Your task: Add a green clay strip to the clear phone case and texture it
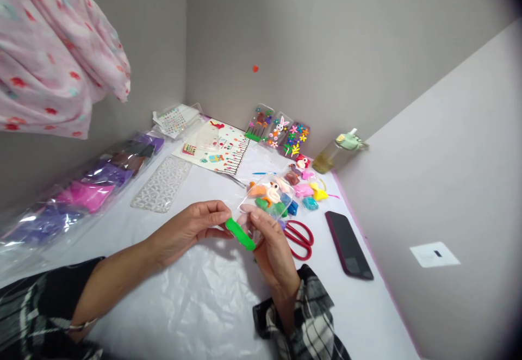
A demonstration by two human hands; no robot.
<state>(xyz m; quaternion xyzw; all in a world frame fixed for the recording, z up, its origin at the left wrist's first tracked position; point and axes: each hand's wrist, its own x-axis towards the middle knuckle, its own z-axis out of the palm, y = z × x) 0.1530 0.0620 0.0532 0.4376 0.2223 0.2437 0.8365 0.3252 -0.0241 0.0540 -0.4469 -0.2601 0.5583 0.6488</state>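
Observation:
A clear phone case (246,201) is held up off the table between my two hands, and the clay behind it shows through. Along its near end runs a bright green clay strip (240,234). My left hand (206,221) is closed, its thumb and fingers pinching the left end of that strip at the case's corner. On the other side, my right hand (271,237) grips the case by its right edge, thumb on the upper face. Red-handled scissors (300,239) lie just right of my right hand, their blades hidden.
Several colourful clay lumps (310,190) lie beyond my hands. Three decorated phone cases (279,130) lean at the wall. A bottle (336,152) and black phone (348,244) are on the right. Bagged clay packs (89,188), a textured clear case (161,185) and a drawing (218,150) occupy the left.

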